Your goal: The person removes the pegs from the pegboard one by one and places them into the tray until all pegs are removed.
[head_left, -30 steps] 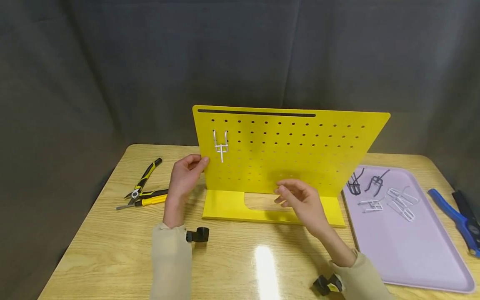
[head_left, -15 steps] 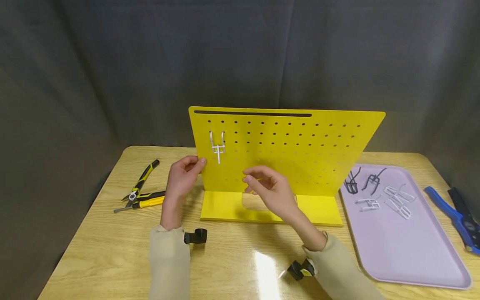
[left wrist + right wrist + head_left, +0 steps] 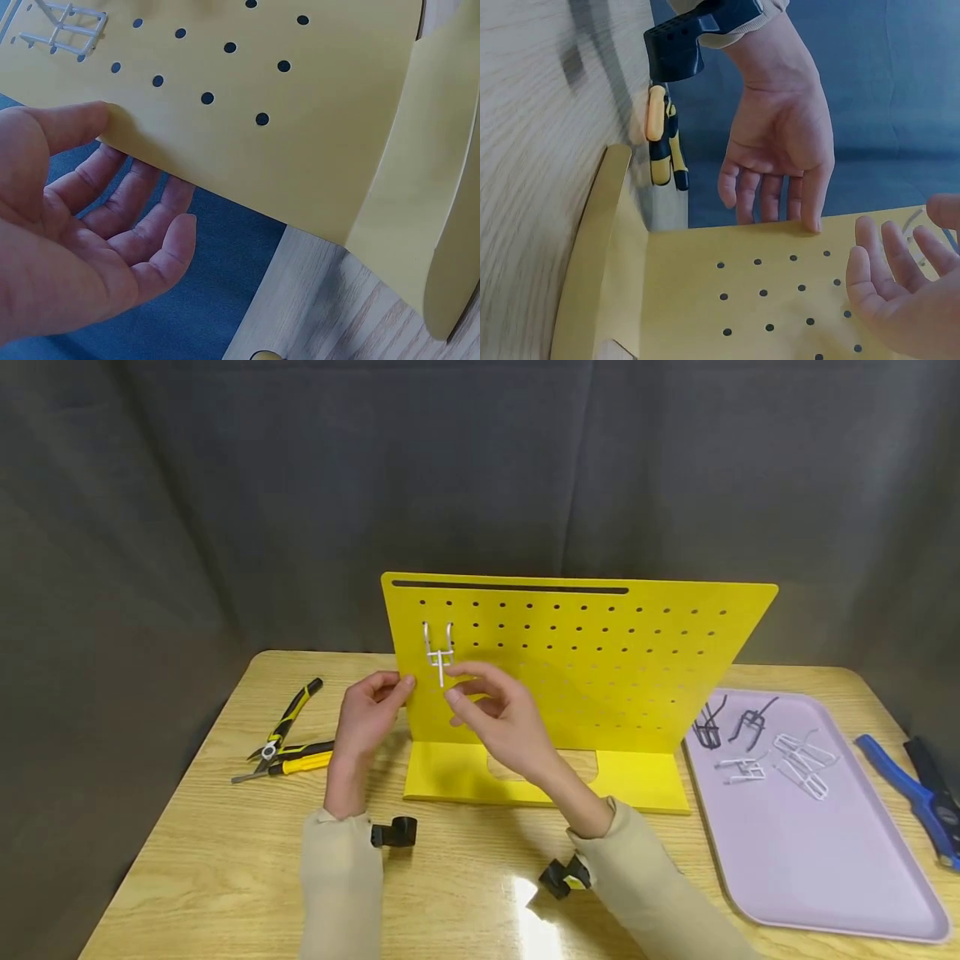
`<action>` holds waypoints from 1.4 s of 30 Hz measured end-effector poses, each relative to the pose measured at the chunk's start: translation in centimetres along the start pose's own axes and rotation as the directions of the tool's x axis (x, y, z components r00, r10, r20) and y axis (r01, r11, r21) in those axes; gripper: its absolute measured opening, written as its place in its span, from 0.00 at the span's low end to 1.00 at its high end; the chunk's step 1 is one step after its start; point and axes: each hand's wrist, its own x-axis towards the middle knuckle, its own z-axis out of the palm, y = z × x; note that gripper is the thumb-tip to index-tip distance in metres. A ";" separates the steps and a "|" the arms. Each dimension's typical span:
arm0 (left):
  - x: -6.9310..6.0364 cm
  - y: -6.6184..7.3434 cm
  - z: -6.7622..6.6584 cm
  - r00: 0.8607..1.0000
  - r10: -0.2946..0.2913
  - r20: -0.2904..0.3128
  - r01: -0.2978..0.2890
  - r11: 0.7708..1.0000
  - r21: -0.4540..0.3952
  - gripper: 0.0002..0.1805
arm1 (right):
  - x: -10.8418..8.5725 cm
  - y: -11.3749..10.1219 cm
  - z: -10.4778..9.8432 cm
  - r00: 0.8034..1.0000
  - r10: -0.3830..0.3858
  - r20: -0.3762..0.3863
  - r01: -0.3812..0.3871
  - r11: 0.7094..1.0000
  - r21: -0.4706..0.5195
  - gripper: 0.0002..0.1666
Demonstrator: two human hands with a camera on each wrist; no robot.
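Observation:
A yellow pegboard (image 3: 615, 677) stands upright on its base, and a white double-wire hook (image 3: 440, 657) hangs in its upper left holes. My left hand (image 3: 367, 714) grips the board's left edge. In the left wrist view, that thumb lies on the front face while the fingers go behind. Close by the hook's prong, my right hand (image 3: 506, 722) has its thumb and index finger parted and loosely bent. Whether a fingertip touches the prong I cannot tell. The right wrist view shows the right hand's other fingers (image 3: 892, 262) relaxed in front of the board, its thumb side partly cut off.
To the right lies a lilac tray (image 3: 825, 868) with several black and white wire hooks (image 3: 802, 764). Blue-handled pliers (image 3: 911, 789) are beyond it. Left of the board lie yellow-black pliers (image 3: 292, 714) and a yellow screwdriver (image 3: 300, 763). A dark curtain (image 3: 480, 468) hangs behind.
My right hand has moved left across the front of the board, up to the white hook. The left hand has stayed at the board's edge.

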 end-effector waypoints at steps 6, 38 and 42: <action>-0.1 0.0 -0.2 1.000 0.001 0.013 0.000 1.000 -0.001 0.19 | 0.7 0.0 0.6 1.000 -0.026 0.011 0.026 1.000 0.009 0.15; -0.1 0.1 -0.2 1.000 0.002 0.005 -0.002 1.000 0.002 0.18 | 0.8 -1.5 0.9 0.998 -0.055 0.012 0.054 0.998 0.042 0.10; -0.1 0.0 -0.1 1.000 0.007 0.002 -0.007 1.000 0.005 0.18 | 0.4 -1.7 0.5 0.998 -0.062 0.020 0.061 0.998 0.035 0.10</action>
